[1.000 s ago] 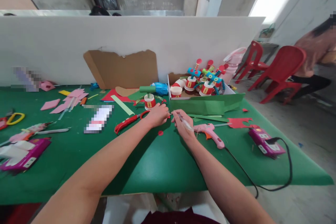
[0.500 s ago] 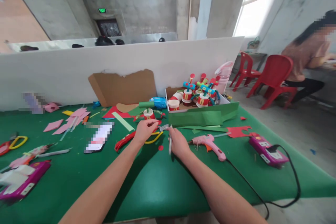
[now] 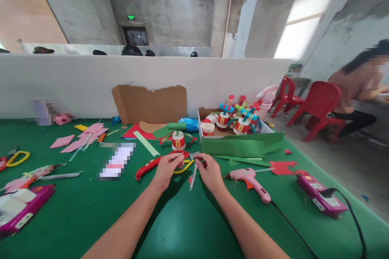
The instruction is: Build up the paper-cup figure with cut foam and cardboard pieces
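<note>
My left hand is curled on the green table cover, its fingers closed around the yellow-handled scissors, whose blades point up to the right. It lies over a red-handled tool. My right hand is closed, pinching a thin pale stick that slants down toward the table. The two hands are a few centimetres apart. Just beyond them stands a red and white paper-cup figure with a green roll on top.
A pink glue gun lies right of my right hand, its cord running to a purple power strip. A white box of cup figures, green paper, cardboard and pink scraps lie behind. A person sits far right by red chairs.
The view tilted up and my hands drew nearer to me. The yellow-handled scissors appeared in my left hand, and the stick in my right hand turned to point downward.
</note>
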Tool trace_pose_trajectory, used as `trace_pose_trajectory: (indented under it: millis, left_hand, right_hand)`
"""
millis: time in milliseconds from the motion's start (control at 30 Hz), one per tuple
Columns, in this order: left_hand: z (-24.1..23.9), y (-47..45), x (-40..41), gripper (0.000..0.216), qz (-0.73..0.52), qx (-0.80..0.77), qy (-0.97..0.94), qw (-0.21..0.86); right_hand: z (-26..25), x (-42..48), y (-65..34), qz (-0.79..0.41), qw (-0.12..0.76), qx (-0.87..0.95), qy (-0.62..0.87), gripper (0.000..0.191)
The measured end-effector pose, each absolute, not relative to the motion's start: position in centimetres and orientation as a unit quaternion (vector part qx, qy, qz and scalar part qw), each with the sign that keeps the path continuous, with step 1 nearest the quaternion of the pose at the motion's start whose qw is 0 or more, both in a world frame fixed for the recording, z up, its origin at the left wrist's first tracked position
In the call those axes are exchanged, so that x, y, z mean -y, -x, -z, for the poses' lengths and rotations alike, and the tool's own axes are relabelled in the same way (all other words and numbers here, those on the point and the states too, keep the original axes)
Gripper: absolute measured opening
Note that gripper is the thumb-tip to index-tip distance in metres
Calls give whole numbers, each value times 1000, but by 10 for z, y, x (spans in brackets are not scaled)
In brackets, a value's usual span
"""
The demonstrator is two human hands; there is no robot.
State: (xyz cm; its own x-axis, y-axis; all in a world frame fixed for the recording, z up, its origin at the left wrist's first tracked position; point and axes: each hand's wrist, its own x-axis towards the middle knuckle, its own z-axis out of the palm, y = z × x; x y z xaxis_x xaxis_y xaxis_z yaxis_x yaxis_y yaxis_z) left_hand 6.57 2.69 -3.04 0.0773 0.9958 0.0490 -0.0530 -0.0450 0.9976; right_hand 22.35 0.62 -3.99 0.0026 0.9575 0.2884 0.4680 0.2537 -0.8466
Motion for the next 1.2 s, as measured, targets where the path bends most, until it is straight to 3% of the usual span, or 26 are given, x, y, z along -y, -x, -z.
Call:
trace_pose_trajectory:
  millis: [133,433,500,667,800,1033,1200]
  left_hand:
    - [27,-67,-22,36,-485,-445,-543,522]
    - [35,-69,-23,36,-472,-461,-564,496]
    - [38,-67,-24,33,-486,-476,-602,418]
    - [40,-63,-21,27,-456,-424,-780,67]
    - [38,-65,-16,29,-378,-401,-833,-49]
    - [41,-63,-21,28,-455,-398,-784,140]
    - [43,-59,-29,24,-474,-467,-695,272]
  right_hand:
    - [36,-8,-211,-464,557,511,462,24]
    - [37,-15,-202,-509,609,398,461,23]
    - [41,-14,-201,-524,620,362,459,27]
    - [39,-5,-197,-635,550,340,423,35]
    - [37,-4,-197,-636,570,327,406,33]
    - [45,-11,-207,-613,571,343,425,32]
    - [49,-11,-208,-527,560,432,470,26]
